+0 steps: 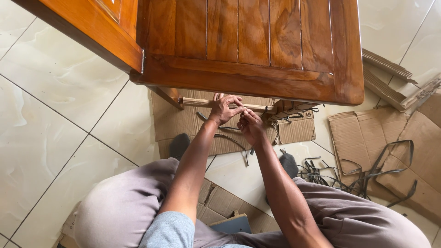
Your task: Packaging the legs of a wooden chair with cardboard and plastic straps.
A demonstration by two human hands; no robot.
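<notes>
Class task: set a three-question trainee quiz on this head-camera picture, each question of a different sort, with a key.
1. True or false: the left hand grips the pale wooden rail under the table.
2. What lies on the tiles right of the legs? A) loose dark straps B) a hammer C) a paint tin
3. Fill in: flattened ______ covers parts of the floor.

Key: 1 true; 2 A; 3 cardboard. The right hand sits just below the rail, fingers curled; what it pinches is too small to tell.
</notes>
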